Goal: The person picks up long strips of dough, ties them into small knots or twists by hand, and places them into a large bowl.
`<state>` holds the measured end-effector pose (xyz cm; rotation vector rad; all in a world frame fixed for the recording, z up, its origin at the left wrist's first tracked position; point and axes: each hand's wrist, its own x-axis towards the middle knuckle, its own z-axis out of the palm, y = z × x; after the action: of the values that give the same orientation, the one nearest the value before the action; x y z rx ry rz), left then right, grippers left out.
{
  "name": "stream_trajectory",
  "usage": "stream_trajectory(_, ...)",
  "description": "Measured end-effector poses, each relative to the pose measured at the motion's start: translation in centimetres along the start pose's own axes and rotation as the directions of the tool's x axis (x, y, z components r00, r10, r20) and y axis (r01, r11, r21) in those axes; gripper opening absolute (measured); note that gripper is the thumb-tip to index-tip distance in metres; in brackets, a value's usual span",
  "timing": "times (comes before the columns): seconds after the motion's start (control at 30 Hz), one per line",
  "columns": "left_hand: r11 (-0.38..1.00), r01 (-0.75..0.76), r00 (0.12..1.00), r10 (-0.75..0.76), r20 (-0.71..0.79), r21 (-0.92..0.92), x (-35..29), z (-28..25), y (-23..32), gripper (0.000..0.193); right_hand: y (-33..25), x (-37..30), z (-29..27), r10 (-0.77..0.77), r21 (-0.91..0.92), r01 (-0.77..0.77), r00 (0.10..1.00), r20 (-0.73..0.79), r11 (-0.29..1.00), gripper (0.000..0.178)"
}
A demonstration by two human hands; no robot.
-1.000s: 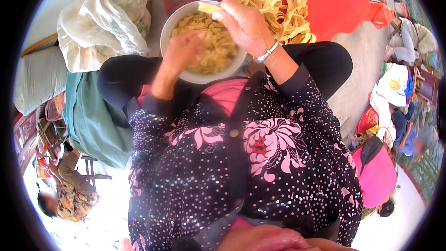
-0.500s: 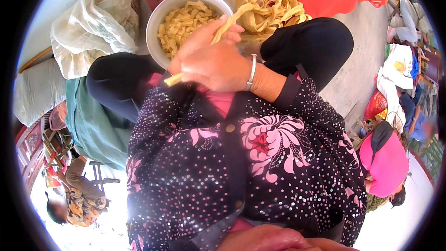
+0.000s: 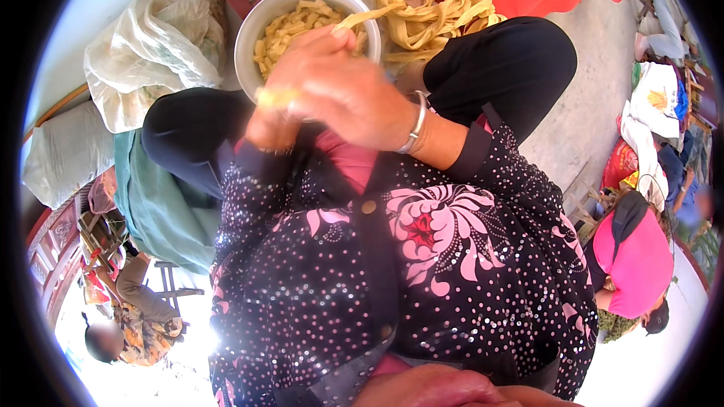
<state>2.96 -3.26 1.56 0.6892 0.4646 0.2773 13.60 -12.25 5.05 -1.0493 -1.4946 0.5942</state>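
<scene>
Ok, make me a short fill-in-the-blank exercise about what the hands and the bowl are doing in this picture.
1. The bowl holding the cut yellow pieces is ____ in colour.
2. The right hand wears a silver ____ at the wrist.
3. A long yellow strip runs from the right hand to the ____ of strips beyond the bowl.
4. The left hand lies partly ____ the right hand.

Missing words: white; bracelet; pile; under

Both hands meet close before the chest. The right hand [image 3: 347,94] lies over the left hand [image 3: 273,122], fingers curled shut and pinching. Both forearms are bent inward.
</scene>
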Motion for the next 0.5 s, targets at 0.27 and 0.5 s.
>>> stream_trajectory(0.27, 0.965, 0.049, 0.962, 0.024, -0.273, 0.257, -4.0, 5.1, 4.0, 0.022, -0.5, 2.8, -1.0, -0.108, -0.114, 0.072, 0.93, -0.351, 0.991, 0.006)
stream_trajectory(0.5, 0.725, -0.002, 0.938, 0.24, -0.25, 0.689, -7.3, 9.1, 7.5, 0.025, -3.0, 4.0, -0.1, 0.231, 0.255, -0.141, 0.9, -0.369, 0.957, 0.018)
